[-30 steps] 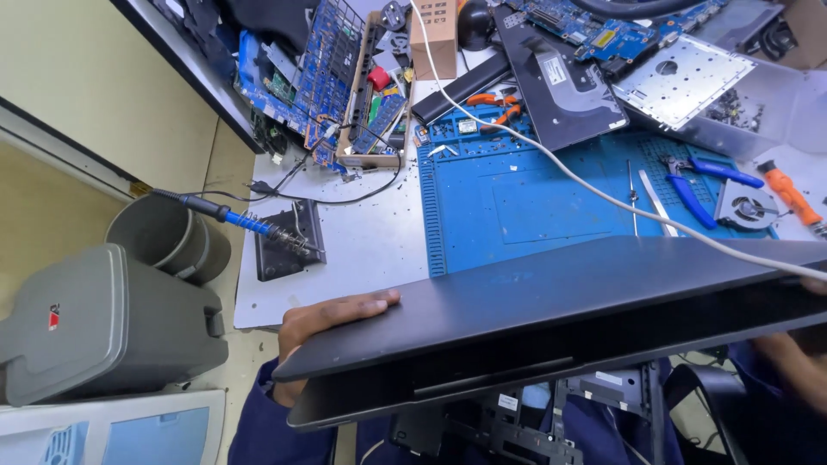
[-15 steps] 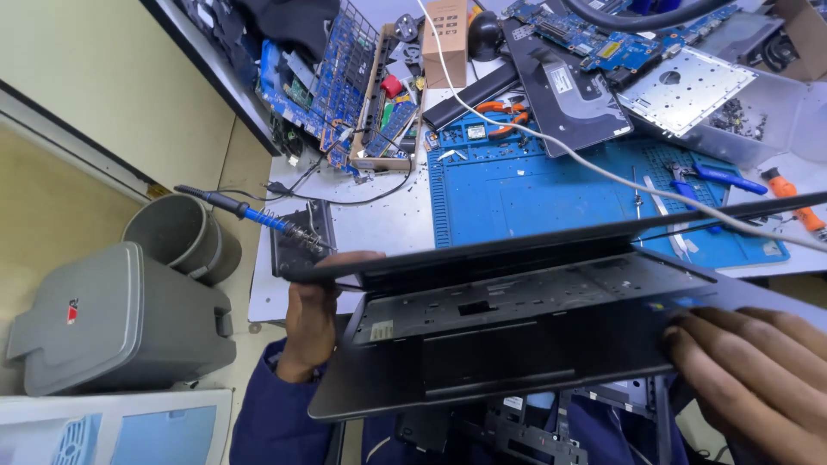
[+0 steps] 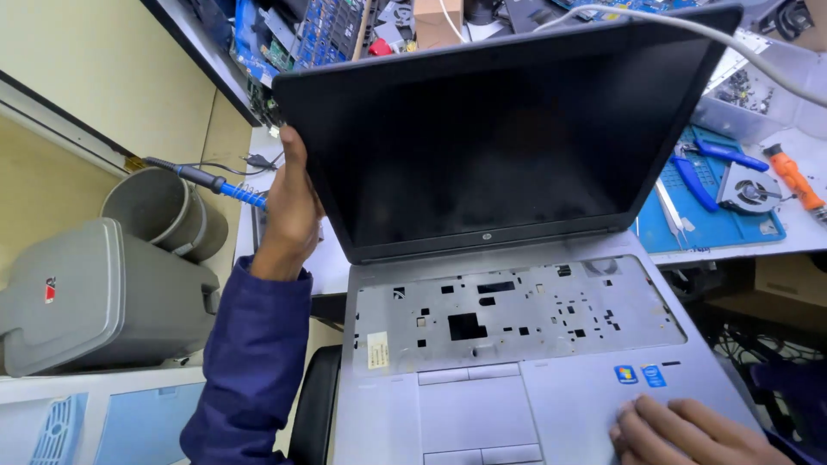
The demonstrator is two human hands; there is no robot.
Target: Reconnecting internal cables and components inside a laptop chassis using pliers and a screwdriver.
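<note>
A grey laptop point(image 3: 551, 405) lies open in front of me, its keyboard removed so the bare metal tray with cut-outs shows. The dark screen lid point(image 3: 500, 129) stands upright. My left hand point(image 3: 291, 207) grips the lid's left edge, thumb on the bezel. My right hand point(image 3: 689, 435) rests flat on the palm rest at the lower right, fingers closed together.
A blue work mat point(image 3: 732, 220) at the right carries blue-handled pliers point(image 3: 711, 168), a small fan point(image 3: 748, 191) and an orange screwdriver point(image 3: 792, 176). Circuit boards point(image 3: 310, 34) pile at the back. A soldering iron point(image 3: 207, 179), grey bin point(image 3: 164, 211) and grey case point(image 3: 95, 297) sit at left.
The laptop lid has swung from nearly closed to fully upright. My left hand rose with its left edge. My right hand moved onto the palm rest.
</note>
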